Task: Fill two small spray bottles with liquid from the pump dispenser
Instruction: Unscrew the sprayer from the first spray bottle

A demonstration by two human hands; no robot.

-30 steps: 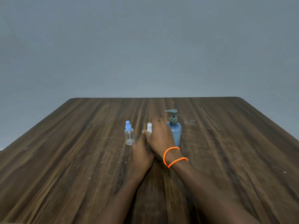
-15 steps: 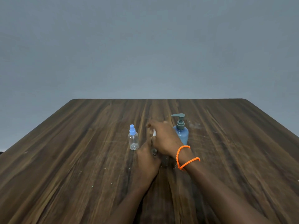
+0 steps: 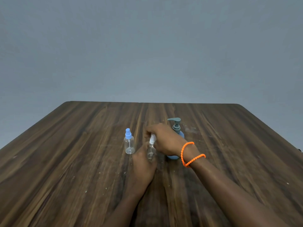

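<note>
A small clear spray bottle with a white cap (image 3: 151, 150) stands mid-table. My left hand (image 3: 142, 166) holds its body from the near side. My right hand (image 3: 165, 140), with orange bracelets at the wrist, comes over from the right and grips the white cap (image 3: 152, 138) at its top. A second clear spray bottle with a blue cap (image 3: 129, 144) stands upright just to the left, untouched. The blue pump dispenser (image 3: 176, 128) with a grey pump head stands behind my right hand, its body mostly hidden.
The dark wooden table (image 3: 65, 161) stretches wide on both sides, with small white specks on its surface. A plain grey wall lies beyond its far edge.
My right hand has shifted from resting over the white-capped bottle to gripping its cap from above. My left hand has stayed on the bottle's body. The view has shifted slightly.
</note>
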